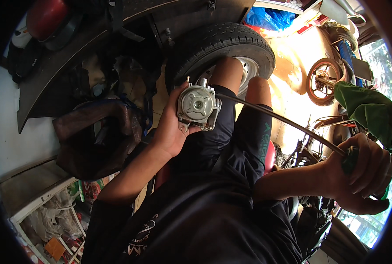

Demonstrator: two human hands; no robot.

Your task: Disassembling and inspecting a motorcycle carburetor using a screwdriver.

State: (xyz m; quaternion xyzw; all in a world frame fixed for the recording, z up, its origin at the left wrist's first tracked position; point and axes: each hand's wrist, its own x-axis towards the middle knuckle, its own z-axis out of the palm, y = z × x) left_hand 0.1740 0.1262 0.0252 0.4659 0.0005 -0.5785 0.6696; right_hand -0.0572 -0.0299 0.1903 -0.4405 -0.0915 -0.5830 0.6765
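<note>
Two bare hands show, one left hand (171, 137) and one right hand (366, 172); one round-topped silver metal part (197, 104); one long steel-shafted screwdriver (273, 113); far off, one large black rubber tyre (213, 38); far right, one thin reddish-rimmed wheel (324, 82); right, one crumpled green cloth (365, 108).

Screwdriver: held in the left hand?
No, the right hand holds the screwdriver by its green handle, while the left hand holds the round-faced metal part.

The round silver metal part (198, 104) hides most fingers of the left hand (173, 132); the right hand (364, 171) covers much of the dark green handle (349, 161) of the long steel-shafted screwdriver (284, 118).
</note>
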